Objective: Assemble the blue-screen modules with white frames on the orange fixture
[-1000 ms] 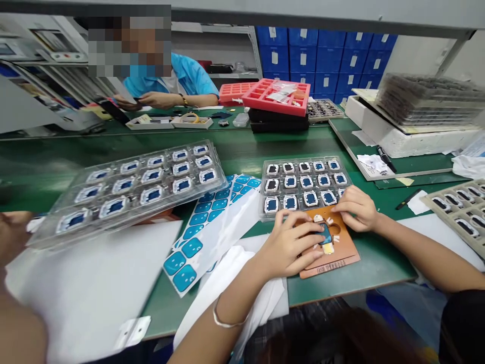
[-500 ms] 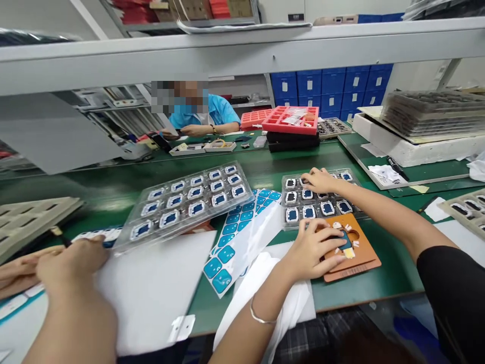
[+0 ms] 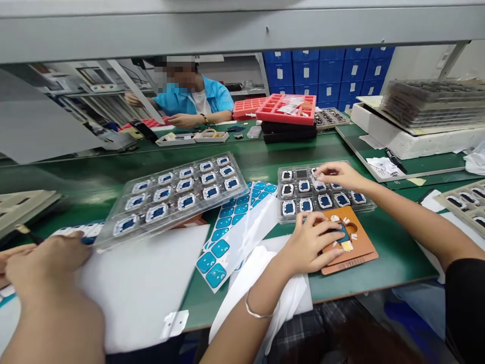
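My right hand [image 3: 47,258] is at the left, fingers curled together beside a row of white-and-blue pieces [image 3: 89,230]; what it grips is hidden. Cut off by the left edge, my left hand [image 3: 13,253] has its fingers pressed together close to my right hand. Its contents cannot be made out. A dark stick with a tan tip [image 3: 28,233] lies against or just behind the fingers. White sheeting [image 3: 147,283] extends right of my right forearm. Beyond it, a clear tray [image 3: 174,220] of white-framed dark blue parts sits tilted.
Beside me, a person's hand [image 3: 310,242] rests on an orange fixture [image 3: 359,250]; their other hand [image 3: 337,174] is over a second tray [image 3: 280,205]. Blue sticker sheets [image 3: 215,275] lie between us. Across the bench sits a person in blue [image 3: 217,98]. A grey beam [image 3: 227,35] crosses above.
The view has tilted down and shifted, putting my hands farther left. The neighbour's far hand has lifted off the tray parts. Across the bench, the person has raised a hand with a white strip.
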Action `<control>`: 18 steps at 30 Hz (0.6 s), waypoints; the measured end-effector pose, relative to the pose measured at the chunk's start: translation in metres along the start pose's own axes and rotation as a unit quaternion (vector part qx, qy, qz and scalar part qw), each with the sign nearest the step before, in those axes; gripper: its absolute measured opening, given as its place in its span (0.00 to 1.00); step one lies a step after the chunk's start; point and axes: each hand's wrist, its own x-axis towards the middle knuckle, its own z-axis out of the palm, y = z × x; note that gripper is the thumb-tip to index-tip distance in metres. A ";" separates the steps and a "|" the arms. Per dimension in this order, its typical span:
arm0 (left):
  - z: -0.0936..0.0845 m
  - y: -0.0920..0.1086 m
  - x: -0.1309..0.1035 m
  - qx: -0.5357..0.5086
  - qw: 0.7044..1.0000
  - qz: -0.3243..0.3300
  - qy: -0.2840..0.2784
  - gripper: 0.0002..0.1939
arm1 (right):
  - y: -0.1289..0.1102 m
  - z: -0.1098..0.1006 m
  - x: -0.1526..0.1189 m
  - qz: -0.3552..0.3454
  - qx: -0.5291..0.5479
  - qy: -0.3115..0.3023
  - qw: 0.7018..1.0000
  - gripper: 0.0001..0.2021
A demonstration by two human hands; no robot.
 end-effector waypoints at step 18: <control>-0.007 0.002 0.002 0.035 0.999 0.017 0.013 0.13 | -0.001 -0.025 -0.098 -0.197 -0.026 -0.108 0.974 0.12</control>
